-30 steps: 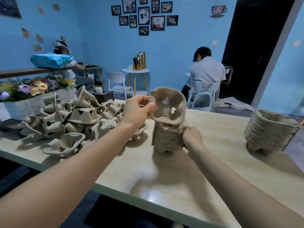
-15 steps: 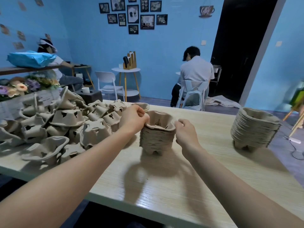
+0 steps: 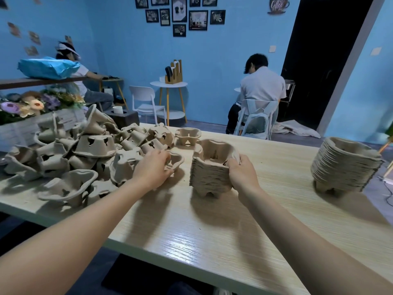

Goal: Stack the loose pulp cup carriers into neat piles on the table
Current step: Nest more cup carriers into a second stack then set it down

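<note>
- Step: fetching the next carrier [image 3: 174, 161] from the heap [image 3: 85, 154] at 9 o'clock.
- Left hand [image 3: 152, 169] curls round that carrier.
- Right hand [image 3: 241, 174] grips the stack [image 3: 209, 174] at its 3 o'clock side.
- Next: lift, align, nest it on top.

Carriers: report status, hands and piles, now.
Left hand grips a loose carrier at the heap's edge. Right hand grips the middle pile. Second pile stands far right. Nothing in the way.
</note>
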